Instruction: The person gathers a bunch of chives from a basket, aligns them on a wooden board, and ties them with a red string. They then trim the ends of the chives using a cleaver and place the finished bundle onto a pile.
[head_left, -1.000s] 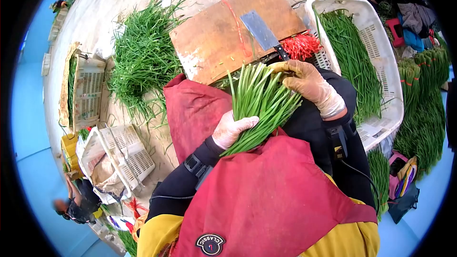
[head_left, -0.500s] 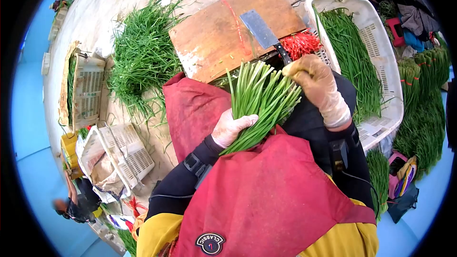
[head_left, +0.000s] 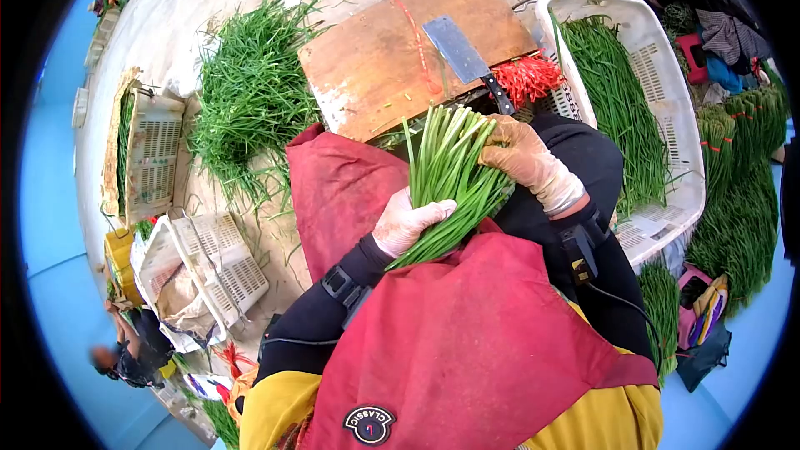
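A bundle of green stalks (head_left: pixel 454 171), pale cut ends upward, lies across my lap. My left hand (head_left: pixel 410 222), in a whitish glove, is wrapped round its lower left part with the thumb across the front. My right hand (head_left: pixel 533 162), in a stained glove, has its fingers curled against the right side of the bundle near the pale ends; what its fingertips pinch is hidden. Just above, a cleaver (head_left: pixel 457 48) rests on the wooden board (head_left: pixel 367 58), its black handle pointing toward my right hand. Red ties (head_left: pixel 528 79) lie beside the handle.
A white crate (head_left: pixel 683 125) with long green stalks stands at the right. Loose greens (head_left: pixel 250 92) are heaped left of the board. Further left are white crates (head_left: pixel 225 258) and a person (head_left: pixel 133 346). Tied bundles (head_left: pixel 742 142) lie at the far right.
My right hand has moved left and slightly down, from the bundle's upper right edge onto its side. My left hand keeps its hold in nearly the same place.
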A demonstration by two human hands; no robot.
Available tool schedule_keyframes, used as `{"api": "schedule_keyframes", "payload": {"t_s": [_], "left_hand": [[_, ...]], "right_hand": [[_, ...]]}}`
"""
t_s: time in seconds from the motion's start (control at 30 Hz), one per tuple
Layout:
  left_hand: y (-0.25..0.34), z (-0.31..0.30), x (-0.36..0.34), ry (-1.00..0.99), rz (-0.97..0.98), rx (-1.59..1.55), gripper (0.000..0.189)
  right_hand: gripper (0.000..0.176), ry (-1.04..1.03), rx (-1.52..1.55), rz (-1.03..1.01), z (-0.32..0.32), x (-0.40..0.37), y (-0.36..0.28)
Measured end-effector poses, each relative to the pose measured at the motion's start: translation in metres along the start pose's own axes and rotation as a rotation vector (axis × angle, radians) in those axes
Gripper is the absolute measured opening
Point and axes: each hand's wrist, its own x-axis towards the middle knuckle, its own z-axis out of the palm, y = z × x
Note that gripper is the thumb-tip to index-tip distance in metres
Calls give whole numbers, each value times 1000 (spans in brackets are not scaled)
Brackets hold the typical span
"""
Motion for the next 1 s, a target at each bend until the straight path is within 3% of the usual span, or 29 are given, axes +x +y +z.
{"api": "schedule_keyframes", "payload": {"t_s": [0.07, 0.1, 0.2, 0.3, 0.33, 0.4, 0.43, 0.53, 0.57, 0.63, 0.8, 0.9, 1.0], "left_hand": [[-1, -1, 0, -2, -2, -3, 32], [-3, -2, 1, 1, -2, 2, 31], [-4, -5, 2, 3, -9, 9, 31], [-3, -5, 2, 1, -8, 2, 30], [-4, -5, 2, 2, -3, -8, 30], [-4, -6, 3, -1, -10, -7, 30], [-4, -5, 4, -6, -15, -2, 31], [-2, -2, 2, -26, -2, -10, 31], [-2, -3, 2, -27, -6, -5, 31], [-4, -6, 3, -37, -21, -9, 32], [-2, -4, 1, -45, -20, -69, 34], [1, 6, 1, -32, 46, 39, 34], [2, 2, 2, -6, -16, 2, 28]], "right_hand": [[24, 222, -19, -92, 3, 1, 7], [24, 222, -18, -91, -2, 3, 10], [16, 392, -6, -376, -33, 3, 9], [18, 471, 296, -427, -60, -4, 11], [18, 471, 295, -425, -64, -8, 7], [24, 359, -30, -358, -67, -18, -2], [24, 361, -31, -356, -60, -21, -8], [40, 87, 102, -132, -36, -17, -21], [40, 74, 72, -180, -29, -8, -10], [39, 39, 66, -63, -17, -6, -9], [31, 105, -117, -102, -8, 2, -15], [29, 90, -81, -90, -3, 3, -15], [32, 159, 92, -128, 1, 0, -18]]}}
